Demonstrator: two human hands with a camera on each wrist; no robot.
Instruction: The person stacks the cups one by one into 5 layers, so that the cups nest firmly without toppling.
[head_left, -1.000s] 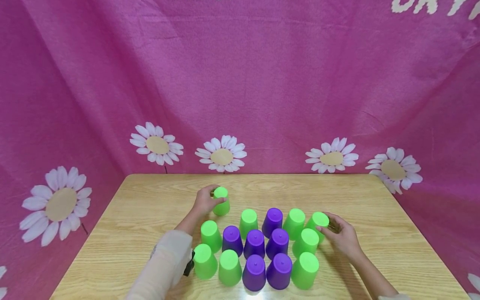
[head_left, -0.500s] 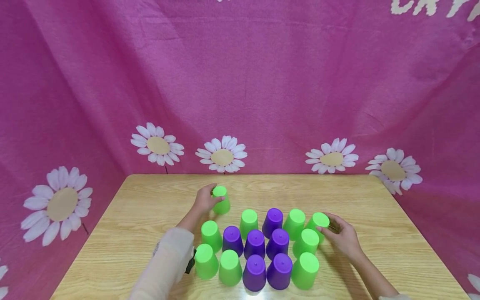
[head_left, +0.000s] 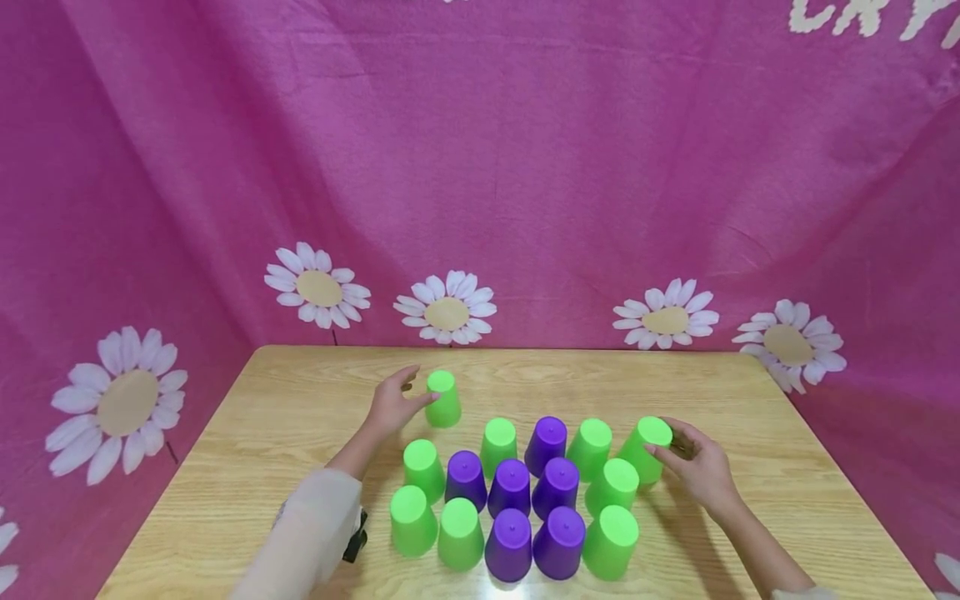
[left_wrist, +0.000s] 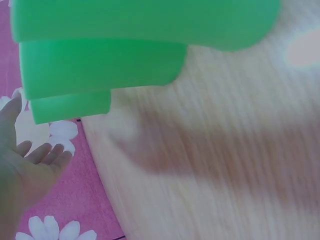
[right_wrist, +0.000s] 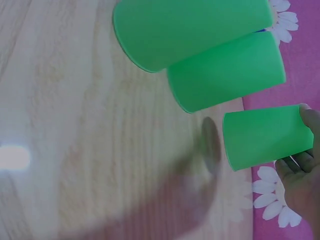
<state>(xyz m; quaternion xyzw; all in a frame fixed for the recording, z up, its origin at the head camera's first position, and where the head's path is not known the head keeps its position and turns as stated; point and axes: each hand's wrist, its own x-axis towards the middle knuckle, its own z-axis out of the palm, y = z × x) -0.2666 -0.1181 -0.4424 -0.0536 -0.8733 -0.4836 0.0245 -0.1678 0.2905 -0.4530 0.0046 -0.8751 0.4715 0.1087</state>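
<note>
Magenta cloth [head_left: 495,167] hangs along the far, left and right sides, patterned with white daisies [head_left: 319,288]. A light wood-grain table [head_left: 600,383] reflects bright glare [head_left: 506,593] at its near side.

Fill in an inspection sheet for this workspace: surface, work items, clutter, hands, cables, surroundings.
Surface: wood-grain table, glare near the purple cups.
Work items: nine green cups and six purple, all mouth-down.
Clutter: nothing seen.
Left hand: fingers spread beside the farthest green cup; contact unclear.
Right hand: grips the rightmost green cup, seemingly raised off the table.
Cables: nothing seen.
Surroundings: pink cloth backdrop with white daisies, partial lettering above.
</note>
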